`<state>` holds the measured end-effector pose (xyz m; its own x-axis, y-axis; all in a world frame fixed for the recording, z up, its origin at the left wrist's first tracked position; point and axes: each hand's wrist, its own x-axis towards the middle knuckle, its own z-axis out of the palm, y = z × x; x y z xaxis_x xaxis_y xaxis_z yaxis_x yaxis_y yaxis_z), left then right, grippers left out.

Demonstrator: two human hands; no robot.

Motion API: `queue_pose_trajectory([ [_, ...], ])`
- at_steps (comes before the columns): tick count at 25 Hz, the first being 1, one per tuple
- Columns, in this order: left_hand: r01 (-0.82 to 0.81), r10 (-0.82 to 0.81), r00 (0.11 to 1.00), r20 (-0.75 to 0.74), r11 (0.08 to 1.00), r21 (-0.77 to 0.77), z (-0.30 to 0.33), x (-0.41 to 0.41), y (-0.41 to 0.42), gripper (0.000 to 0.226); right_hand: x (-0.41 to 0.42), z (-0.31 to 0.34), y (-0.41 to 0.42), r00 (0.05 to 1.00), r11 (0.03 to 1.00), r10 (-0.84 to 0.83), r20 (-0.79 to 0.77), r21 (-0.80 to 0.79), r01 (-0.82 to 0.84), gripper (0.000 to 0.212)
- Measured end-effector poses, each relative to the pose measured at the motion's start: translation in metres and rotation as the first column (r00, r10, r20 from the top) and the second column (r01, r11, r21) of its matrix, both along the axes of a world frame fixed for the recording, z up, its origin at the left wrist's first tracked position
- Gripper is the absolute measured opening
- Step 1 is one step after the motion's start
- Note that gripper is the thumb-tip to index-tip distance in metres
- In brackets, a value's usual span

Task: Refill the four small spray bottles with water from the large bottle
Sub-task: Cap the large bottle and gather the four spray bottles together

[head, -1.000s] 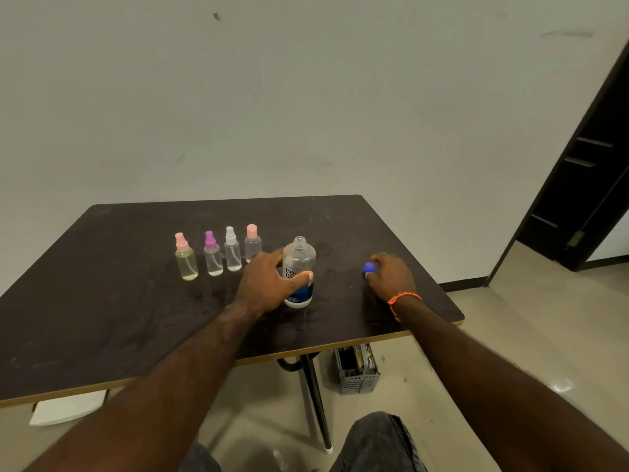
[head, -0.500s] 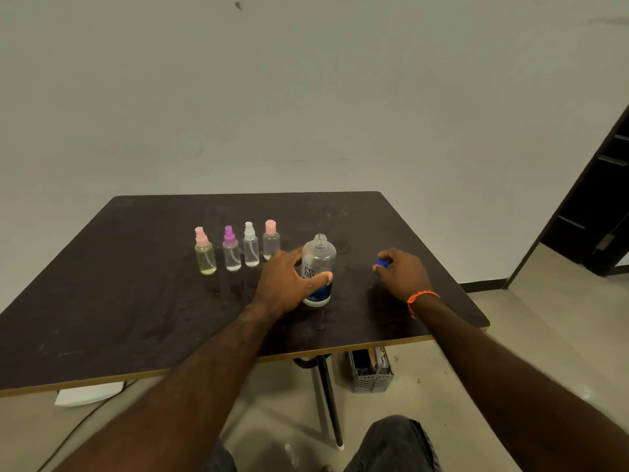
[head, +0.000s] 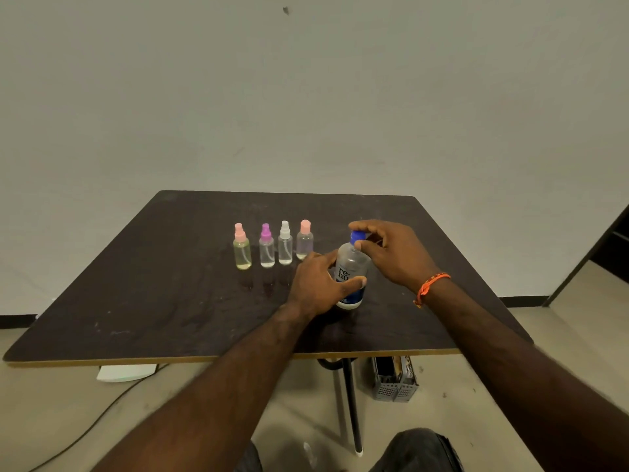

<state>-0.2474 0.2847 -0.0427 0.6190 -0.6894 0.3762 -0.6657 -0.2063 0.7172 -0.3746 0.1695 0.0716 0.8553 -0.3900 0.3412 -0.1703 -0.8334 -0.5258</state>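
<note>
1. A white flat object [head: 126, 372] is lying on the floor under the left part of the table's near edge, with a dark cable [head: 85, 434] trailing away from it across the floor.
2. The dark table [head: 136, 301] is filling the middle of the view, standing against a pale wall [head: 306, 97].
3. Four small spray bottles are standing upright in a row on the far half of the table, close together but not touching: the pale pink-capped bottle [head: 242, 247] holding yellowish liquid, then the purple-capped bottle [head: 266, 247], then the white-capped bottle [head: 285, 243], then the pink-capped bottle [head: 304, 240] at the right end. All four are wearing their caps, and each is showing only a shallow layer of liquid at the bottom.
4. The left hand [head: 321, 284] is wrapping around the lower body of the large bottle [head: 352, 270], thumb across the front label and fingers curling behind, steadying it upright on the table just right of the row.
5. The right hand [head: 394, 253] is hovering over the top of the large bottle, its fingertips pinching the blue cap [head: 357, 236], which is sitting at the bottle's neck. Whether the cap is threaded on cannot be told.
6. An orange cord bracelet [head: 430, 286] is circling the right wrist.
7. A grey perforated basket [head: 394, 379] is sitting on the floor under the table's right side, beside the black table leg [head: 350, 403].
8. A dark doorway [head: 609, 247] is showing at the far right edge.
</note>
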Motion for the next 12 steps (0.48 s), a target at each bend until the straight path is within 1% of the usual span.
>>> queue_pose_trajectory([
  [3,-0.007,0.007,1.0,-0.004,1.0,-0.002,0.001,-0.001,0.001,0.059,0.004,0.003,0.003,0.997,0.999,-0.048,-0.068,-0.025,0.047,0.039],
  [7,-0.014,0.014,1.0,0.003,1.0,0.003,0.002,-0.002,0.002,0.059,0.013,0.009,0.005,0.986,0.992,-0.09,-0.143,-0.098,0.077,0.037],
  [10,-0.016,0.016,1.0,-0.016,1.0,0.002,0.001,-0.002,0.002,0.062,0.017,0.01,0.005,0.975,0.98,-0.19,-0.12,-0.084,0.18,0.031],
  [12,-0.013,0.013,1.0,-0.019,1.0,0.008,0.004,-0.004,0.003,0.056,0.016,0.006,0.006,0.963,0.967,-0.254,-0.086,-0.034,0.252,0.041],
])
